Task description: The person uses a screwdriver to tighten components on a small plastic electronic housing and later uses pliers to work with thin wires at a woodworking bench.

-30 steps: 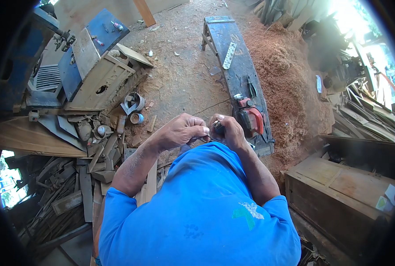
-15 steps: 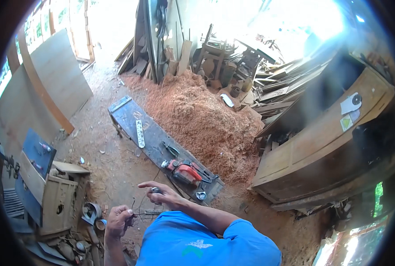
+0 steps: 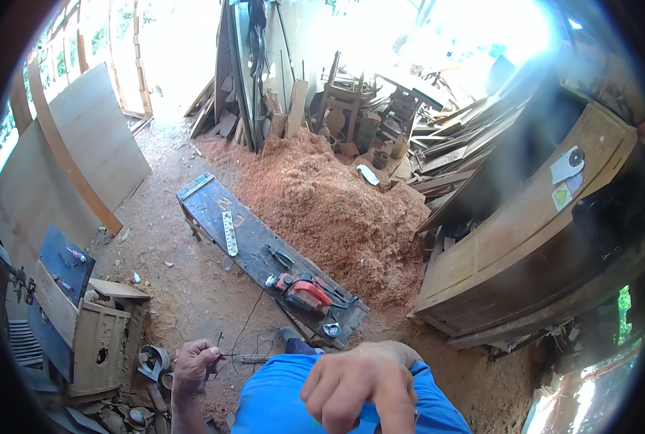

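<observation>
My left hand (image 3: pixel 195 366) is closed at the lower left, pinching a thin dark wire (image 3: pixel 219 338) between thumb and fingers. A black cord (image 3: pixel 247 322) runs from beside the hand up to a red electric planer (image 3: pixel 308 294) on a low dark bench (image 3: pixel 253 262). Close to the camera, in front of my blue shirt, my right hand (image 3: pixel 362 387) is raised with its fingers curled. What it holds, if anything, is hidden behind the knuckles. Pliers (image 3: pixel 279 255), a pale spotted strip (image 3: pixel 230 233) and a round silvery tape measure (image 3: pixel 332 329) lie on the bench.
Behind the bench rises a large heap of reddish wood shavings (image 3: pixel 337 210). Stacked boards (image 3: pixel 452 148) and a long wooden cabinet (image 3: pixel 510 231) stand to the right. Plywood sheets (image 3: pixel 94 137) lean at the left, above a broken wooden box (image 3: pixel 102 347) and clutter.
My right hand has come up toward the camera and to the right, away from my left hand; the silvery thing seen in it is now hidden. The left hand keeps its pinch.
</observation>
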Available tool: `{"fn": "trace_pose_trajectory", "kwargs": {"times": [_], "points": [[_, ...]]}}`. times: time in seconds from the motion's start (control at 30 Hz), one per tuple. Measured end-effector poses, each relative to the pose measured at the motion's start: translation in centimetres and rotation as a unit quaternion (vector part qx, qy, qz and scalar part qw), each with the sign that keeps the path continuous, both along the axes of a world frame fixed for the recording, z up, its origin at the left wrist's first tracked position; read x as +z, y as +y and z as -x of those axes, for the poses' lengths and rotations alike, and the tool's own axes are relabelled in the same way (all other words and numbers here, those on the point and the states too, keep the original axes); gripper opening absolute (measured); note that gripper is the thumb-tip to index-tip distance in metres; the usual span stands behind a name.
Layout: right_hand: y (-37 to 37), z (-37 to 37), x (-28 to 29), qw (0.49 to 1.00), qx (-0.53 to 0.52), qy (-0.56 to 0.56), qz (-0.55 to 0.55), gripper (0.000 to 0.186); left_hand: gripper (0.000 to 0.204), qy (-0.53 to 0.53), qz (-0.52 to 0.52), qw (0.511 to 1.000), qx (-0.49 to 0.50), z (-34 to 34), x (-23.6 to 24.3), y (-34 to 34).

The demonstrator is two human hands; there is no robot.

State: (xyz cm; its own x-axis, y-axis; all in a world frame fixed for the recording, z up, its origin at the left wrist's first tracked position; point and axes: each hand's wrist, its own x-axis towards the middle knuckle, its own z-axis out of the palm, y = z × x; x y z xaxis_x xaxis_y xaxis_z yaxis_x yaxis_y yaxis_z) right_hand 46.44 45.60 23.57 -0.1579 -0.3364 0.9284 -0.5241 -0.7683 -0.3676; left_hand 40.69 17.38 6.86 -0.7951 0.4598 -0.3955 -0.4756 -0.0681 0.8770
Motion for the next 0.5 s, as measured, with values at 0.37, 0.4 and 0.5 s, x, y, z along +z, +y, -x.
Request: {"fn": "trace_pose_trajectory", "kwargs": {"times": [0.37,0.4,0.5], "points": [[0.0,3.1,-11.4,0.802,-0.498,-0.083,-0.319,0.01,0.023,0.152,0.147,0.976,-0.059,-1.2,2.0,1.3],[-0.7,3.1,-12.2,0.786,-0.519,-0.088,-0.326,0.015,0.022,0.174,0.177,0.967,-0.061,-1.3,2.0,1.3],[-2.0,3.5,-13.5,0.758,-0.534,-0.057,-0.371,0.026,0.02,0.198,0.156,0.967,-0.036,-1.7,0.8,1.4]]}}
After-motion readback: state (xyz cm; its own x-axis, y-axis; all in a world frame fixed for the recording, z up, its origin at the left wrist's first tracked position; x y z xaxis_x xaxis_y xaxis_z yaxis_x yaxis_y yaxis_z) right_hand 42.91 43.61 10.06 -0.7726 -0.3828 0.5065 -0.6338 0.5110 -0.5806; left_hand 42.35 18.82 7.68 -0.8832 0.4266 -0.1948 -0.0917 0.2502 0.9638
